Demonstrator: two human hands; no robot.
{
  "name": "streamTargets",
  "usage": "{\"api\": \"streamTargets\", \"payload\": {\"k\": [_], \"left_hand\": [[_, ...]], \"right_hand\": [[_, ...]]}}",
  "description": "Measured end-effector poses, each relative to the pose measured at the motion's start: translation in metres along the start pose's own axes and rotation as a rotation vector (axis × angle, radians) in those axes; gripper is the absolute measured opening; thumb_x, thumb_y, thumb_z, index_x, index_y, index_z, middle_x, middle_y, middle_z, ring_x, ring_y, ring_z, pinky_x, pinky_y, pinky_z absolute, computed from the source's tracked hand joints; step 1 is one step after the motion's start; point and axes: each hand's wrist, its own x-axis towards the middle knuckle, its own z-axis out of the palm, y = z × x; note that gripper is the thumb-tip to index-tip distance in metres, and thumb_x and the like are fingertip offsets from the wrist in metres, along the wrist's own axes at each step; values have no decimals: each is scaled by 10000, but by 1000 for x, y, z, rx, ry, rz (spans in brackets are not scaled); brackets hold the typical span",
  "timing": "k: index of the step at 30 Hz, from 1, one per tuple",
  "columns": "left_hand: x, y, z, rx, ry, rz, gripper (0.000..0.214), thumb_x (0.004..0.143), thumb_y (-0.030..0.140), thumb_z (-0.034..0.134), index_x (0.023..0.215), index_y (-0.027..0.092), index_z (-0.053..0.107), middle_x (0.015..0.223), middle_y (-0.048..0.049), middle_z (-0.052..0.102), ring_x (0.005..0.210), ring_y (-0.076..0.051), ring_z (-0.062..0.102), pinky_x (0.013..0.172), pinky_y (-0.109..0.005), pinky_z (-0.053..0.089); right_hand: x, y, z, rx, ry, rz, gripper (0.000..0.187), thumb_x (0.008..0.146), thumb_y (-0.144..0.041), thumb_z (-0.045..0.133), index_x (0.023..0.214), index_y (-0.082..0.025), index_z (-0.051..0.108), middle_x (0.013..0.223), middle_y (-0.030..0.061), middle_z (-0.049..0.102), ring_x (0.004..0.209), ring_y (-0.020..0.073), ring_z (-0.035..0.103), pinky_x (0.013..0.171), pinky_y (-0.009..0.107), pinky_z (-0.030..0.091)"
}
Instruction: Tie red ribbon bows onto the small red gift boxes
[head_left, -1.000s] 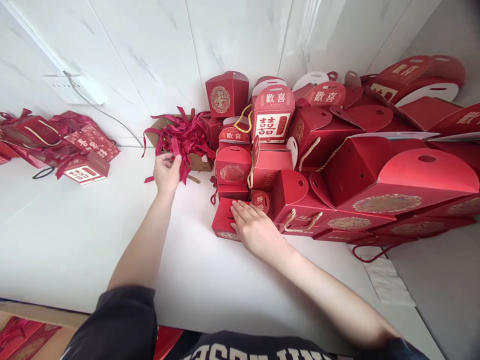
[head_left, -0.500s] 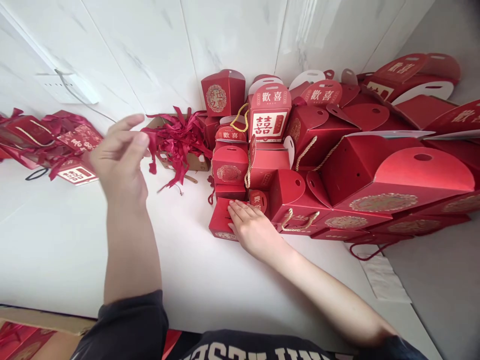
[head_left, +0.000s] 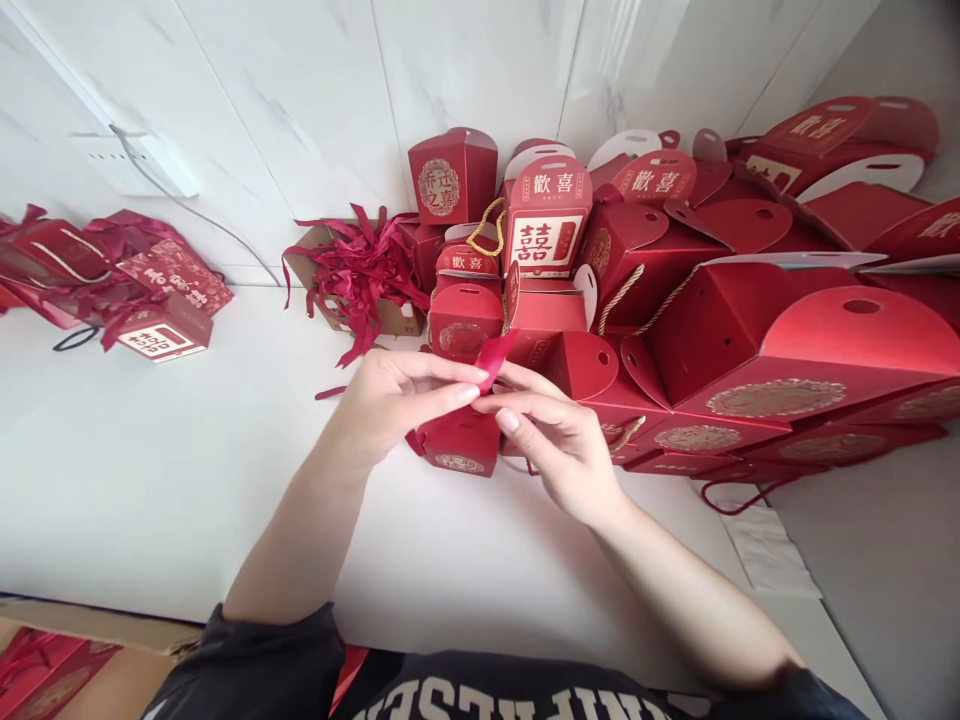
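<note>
A glossy red ribbon is pinched between the thumb and index finger of my left hand. One end sticks up beyond the fingertips. My right hand meets the left at the ribbon, its fingers stretched out and the thumb apart; whether they grip it is hard to see. Below both hands, a small red gift box with a gold emblem sits on the white table, its top partly covered by my fingers. Red ribbon shows at its left side.
Red gift boxes with rope handles are piled to the right and behind. A cardboard box of loose ribbons stands against the tiled wall. Ribboned boxes lie far left. An open carton is at lower left.
My left hand has moved right and down from beside the ribbon box, bringing a ribbon. My right hand has lifted off the small gift box to meet it.
</note>
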Motion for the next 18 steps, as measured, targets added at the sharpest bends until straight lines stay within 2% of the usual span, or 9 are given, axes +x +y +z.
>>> {"api": "streamTargets", "payload": {"k": [4, 6, 8, 11, 14, 17, 18], "left_hand": [[-5, -4, 10, 12, -80, -45, 249, 707, 235, 825, 922, 193, 707, 787, -16, 777, 741, -173, 742, 711, -264, 600], [-9, -4, 15, 24, -135, -46, 346, 706, 227, 826, 1016, 204, 673, 776, -4, 771, 719, -164, 735, 676, -249, 594], [-14, -1, 19, 63, -205, -51, 320, 729, 258, 807, 1020, 189, 693, 797, -24, 773, 728, -179, 733, 666, -265, 596], [-19, 5, 21, 182, -319, -53, 162, 772, 287, 763, 890, 176, 757, 837, -47, 776, 776, -203, 730, 692, -291, 590], [-24, 11, 21, 332, -409, -17, 89, 782, 288, 746, 795, 203, 771, 810, -20, 766, 713, -176, 702, 620, -265, 545], [-33, 13, 23, 530, -551, 106, 178, 856, 280, 667, 711, 211, 745, 718, -4, 736, 619, -139, 642, 589, -260, 479], [-37, 13, 25, 610, -620, 163, 232, 884, 264, 630, 681, 208, 726, 679, -4, 722, 601, -137, 622, 595, -267, 462]], "right_hand": [[-2, -4, -3, 106, 139, 67, 189, 897, -185, 676, 981, -312, 787, 1022, -2, 768, 979, 156, 708, 898, 303, 581], [-5, -10, -3, 112, 227, 84, 204, 835, -147, 733, 940, -312, 793, 954, -13, 778, 901, 160, 726, 813, 293, 608], [-7, -16, -5, 82, 320, 87, 205, 800, -128, 757, 905, -300, 797, 933, -8, 781, 844, 172, 736, 746, 304, 621], [-7, -24, -10, 20, 491, 5, 141, 797, -163, 766, 872, -278, 796, 897, 12, 782, 837, 206, 739, 767, 372, 624], [-4, -31, -21, 52, 623, -84, 110, 834, -191, 735, 869, -282, 785, 860, 1, 773, 854, 208, 736, 841, 417, 612], [-5, -42, -37, 103, 740, -178, 200, 888, -150, 655, 888, -309, 777, 881, -39, 748, 873, 163, 728, 878, 369, 603], [-8, -46, -44, 68, 737, -176, 225, 913, -164, 623, 899, -332, 773, 905, -50, 739, 898, 153, 723, 883, 348, 599]]}}
